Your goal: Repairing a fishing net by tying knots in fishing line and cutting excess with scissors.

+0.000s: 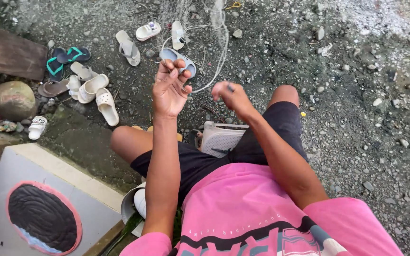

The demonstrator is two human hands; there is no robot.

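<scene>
Pinched in both hands, left hand (169,87) and right hand (231,95), the net (219,28) runs off toward 12 o'clock; keeping the strand taut should steady the work.

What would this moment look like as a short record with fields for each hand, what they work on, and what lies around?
left hand: left hand raised, fingers pinching thin white mesh netting
right hand: right hand closed on a small dark tool, hard to make out, beside the netting's cord
seating: person in pink shirt and black shorts, knees apart, above a white perforated plastic stool
ground: grey gravel
footwear: scattered cream sandals and teal-strapped flip-flops
other: round grey stones, weathered wooden plank
</scene>
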